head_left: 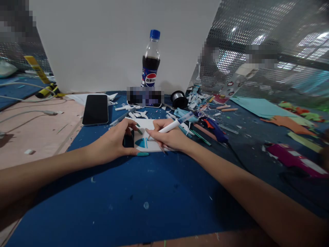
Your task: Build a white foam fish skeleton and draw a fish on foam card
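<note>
A small white board (151, 149) lies on the blue mat, with a blue half-oval shape (140, 142) and a thin blue line on its left part. Curved around the board's left end, my left hand (117, 139) steadies it, thumb along the near edge and fingertips on top. My right hand (171, 135) is closed on a white pen (169, 127) with a clear blue end, tilted up to the right. Its tip points down at the board near the blue line; whether it touches I cannot tell.
Behind the board stand a cola bottle (151, 67) and a phone (95, 109). White scraps and a wire spool (179, 99) lie further back. To the right are a blue glue gun (214, 129) with a cord, a magenta tool (295, 158) and coloured sheets (259, 107).
</note>
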Demonstrator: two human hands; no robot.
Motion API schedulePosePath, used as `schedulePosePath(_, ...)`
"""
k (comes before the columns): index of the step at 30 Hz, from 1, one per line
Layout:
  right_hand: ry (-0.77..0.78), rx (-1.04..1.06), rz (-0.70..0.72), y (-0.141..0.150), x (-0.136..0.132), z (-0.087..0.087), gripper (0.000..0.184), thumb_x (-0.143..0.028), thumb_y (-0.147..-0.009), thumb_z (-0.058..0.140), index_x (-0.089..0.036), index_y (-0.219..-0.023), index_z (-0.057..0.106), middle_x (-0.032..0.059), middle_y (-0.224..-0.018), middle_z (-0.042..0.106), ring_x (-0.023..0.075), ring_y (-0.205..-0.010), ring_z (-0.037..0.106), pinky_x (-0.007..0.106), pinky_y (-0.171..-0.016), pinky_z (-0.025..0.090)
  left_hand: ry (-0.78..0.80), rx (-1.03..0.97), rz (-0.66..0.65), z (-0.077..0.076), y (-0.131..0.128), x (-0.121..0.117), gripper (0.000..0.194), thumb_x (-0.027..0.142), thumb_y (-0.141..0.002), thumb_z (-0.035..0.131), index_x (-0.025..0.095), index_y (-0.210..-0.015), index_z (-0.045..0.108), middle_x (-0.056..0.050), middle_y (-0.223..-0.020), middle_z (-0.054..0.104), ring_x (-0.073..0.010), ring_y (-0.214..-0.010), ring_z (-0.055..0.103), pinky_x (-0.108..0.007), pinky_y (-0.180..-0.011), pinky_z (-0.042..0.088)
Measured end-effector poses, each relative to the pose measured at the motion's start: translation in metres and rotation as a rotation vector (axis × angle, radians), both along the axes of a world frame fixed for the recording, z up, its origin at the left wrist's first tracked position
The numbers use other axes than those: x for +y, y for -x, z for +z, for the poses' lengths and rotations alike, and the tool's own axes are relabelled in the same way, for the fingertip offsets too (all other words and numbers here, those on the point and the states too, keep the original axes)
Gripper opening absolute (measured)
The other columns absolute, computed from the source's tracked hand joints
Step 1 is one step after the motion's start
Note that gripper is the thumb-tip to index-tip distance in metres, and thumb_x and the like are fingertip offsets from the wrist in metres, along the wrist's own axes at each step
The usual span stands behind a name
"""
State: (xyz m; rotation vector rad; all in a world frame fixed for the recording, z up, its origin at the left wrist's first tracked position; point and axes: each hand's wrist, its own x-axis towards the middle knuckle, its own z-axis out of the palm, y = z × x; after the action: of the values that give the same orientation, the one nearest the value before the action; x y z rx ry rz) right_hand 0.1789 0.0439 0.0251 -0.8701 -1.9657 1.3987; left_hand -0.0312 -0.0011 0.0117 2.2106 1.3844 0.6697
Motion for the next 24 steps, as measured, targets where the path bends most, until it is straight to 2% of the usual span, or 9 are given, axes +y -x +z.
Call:
schedulePosePath(8, -0.016, 0.004, 0.020, -0.0004, -0.0012, -0.0004, 0.040, -0.022, -0.081, 0.063, -0.020, -0.054, 0.033, -0.0102, -0.039, 0.038, 0.0056, -0.030, 0.046, 0.016, -0.030, 0.037, -0.008, -0.001, 0.006, -0.0014, 0.0004, 0.0006, 0.058, 0.048, -0.070, 0.068, 0.021, -0.112, 0.039, -0.008, -0.106, 0.055, -0.0235, -0.093, 0.056, -0.037, -0.077, 0.050)
schedulePosePath(19, -0.071, 0.018, 0.051, -0.0018, 0.0009, -0.0003, 0.042, -0.024, -0.079, 0.066, -0.018, -0.052, 0.034, -0.0101, -0.044, 0.036, 0.0033, -0.032, 0.046, 0.013, -0.029, 0.034, 0.012, -0.003, 0.011, 0.0002, -0.0010, -0.0003, 0.060, 0.052, -0.069, 0.067, 0.020, -0.112, 0.039, -0.008, -0.107, 0.055, -0.0238, -0.092, 0.057, -0.037, -0.076, 0.050)
schedulePosePath(24, -0.019, 0.017, 0.051, -0.0014, -0.0012, 0.0007, 0.041, -0.021, -0.080, 0.064, -0.018, -0.052, 0.034, -0.0109, -0.039, 0.035, 0.0035, -0.030, 0.044, 0.012, -0.029, 0.033, 0.012, -0.004, 0.012, 0.0009, -0.0012, 0.0003, 0.058, 0.051, -0.069, 0.066, 0.021, -0.111, 0.039, -0.008, -0.106, 0.055, -0.0238, -0.092, 0.057, -0.037, -0.075, 0.050)
